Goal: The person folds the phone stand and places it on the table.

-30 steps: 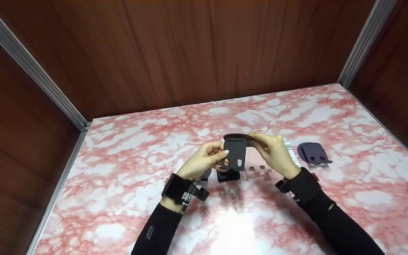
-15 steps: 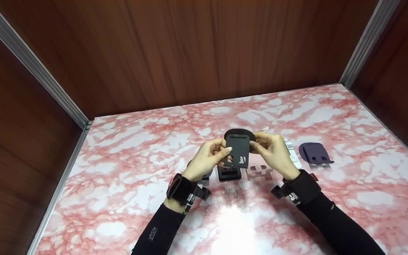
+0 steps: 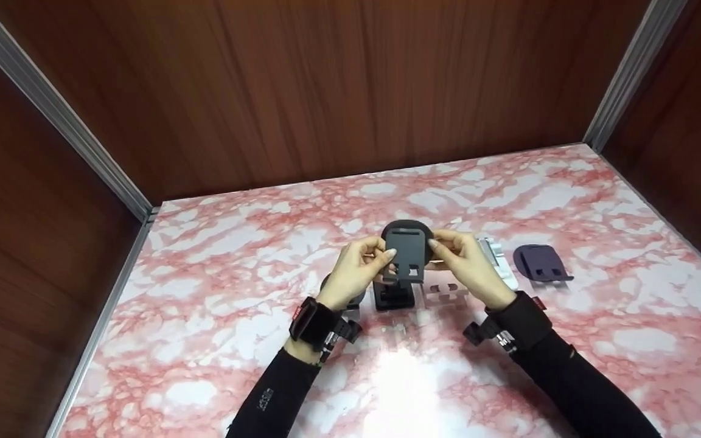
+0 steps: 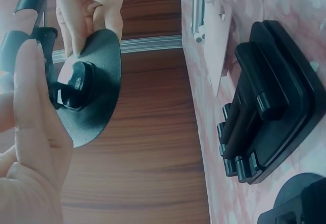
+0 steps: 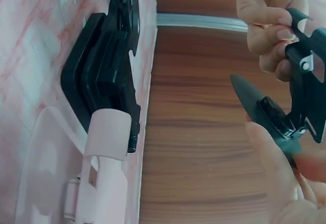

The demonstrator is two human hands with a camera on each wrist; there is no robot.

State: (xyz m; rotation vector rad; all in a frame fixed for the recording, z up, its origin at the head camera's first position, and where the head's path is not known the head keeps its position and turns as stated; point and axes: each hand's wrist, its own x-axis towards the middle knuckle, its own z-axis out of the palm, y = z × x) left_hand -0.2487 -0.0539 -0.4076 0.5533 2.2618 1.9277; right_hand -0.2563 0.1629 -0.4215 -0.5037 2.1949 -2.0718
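Note:
In the head view a dark grey folding phone stand (image 3: 404,249) is held up above the table between both hands. It has a slotted rectangular plate with a cut-out and a lip, and a round base behind it. My left hand (image 3: 355,272) grips the plate's left side, thumb on its front. My right hand (image 3: 465,263) pinches the right edge of the round base. In the left wrist view the round base (image 4: 104,99) appears from its hinge side, standing apart from the plate. The right wrist view shows the hinged arm (image 5: 300,89) joining plate and base.
A black folded stand (image 3: 394,299) lies below the held one. Beside it are a pink stand (image 3: 445,293), a white stand (image 3: 501,263) and a purple stand (image 3: 542,264). Another dark stand (image 3: 352,302) is partly hidden by the left wrist. Wood-look panels (image 3: 326,91) enclose the table.
The round base, seen nearly edge-on a second ago, now faces the head camera as a disc behind the plate. The plate has shifted slightly upward; the right fingers have moved down the base's edge.

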